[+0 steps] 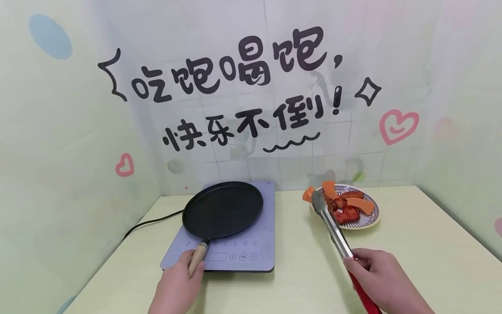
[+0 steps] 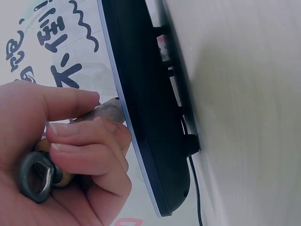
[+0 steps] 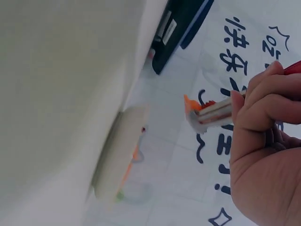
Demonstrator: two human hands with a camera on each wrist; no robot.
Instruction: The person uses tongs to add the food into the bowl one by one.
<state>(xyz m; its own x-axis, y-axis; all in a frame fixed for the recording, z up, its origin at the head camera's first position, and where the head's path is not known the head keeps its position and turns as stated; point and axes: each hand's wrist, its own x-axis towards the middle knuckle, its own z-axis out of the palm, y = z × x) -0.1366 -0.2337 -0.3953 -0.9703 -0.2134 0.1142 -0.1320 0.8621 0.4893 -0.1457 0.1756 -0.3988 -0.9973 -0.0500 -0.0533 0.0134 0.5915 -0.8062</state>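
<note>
Both my hands are closed round handles. My left hand is wrapped about the wooden handle of the pan, and the left wrist view shows a metal ring at the handle's near end. My right hand clasps the tongs around the red grip, just below where the metal arms begin.

At the far end of the tongs I have an orange piece between the tips, with a bit of something red beside it. The right wrist view shows these tips apart from the plate, raised above it. On the plate, which has a dark patterned inside, lie glossy red-brown pieces of food and orange slices.

The black, shallow pan is over the back part of the cooktop, its left side jutting past the edge; I can't tell whether its whole base touches. A black cord runs off to the left. Cooktop and plate share 1 pale table, the plate to the right near the back. Behind stands a pale backdrop with 2 lines of black Chinese lettering.
</note>
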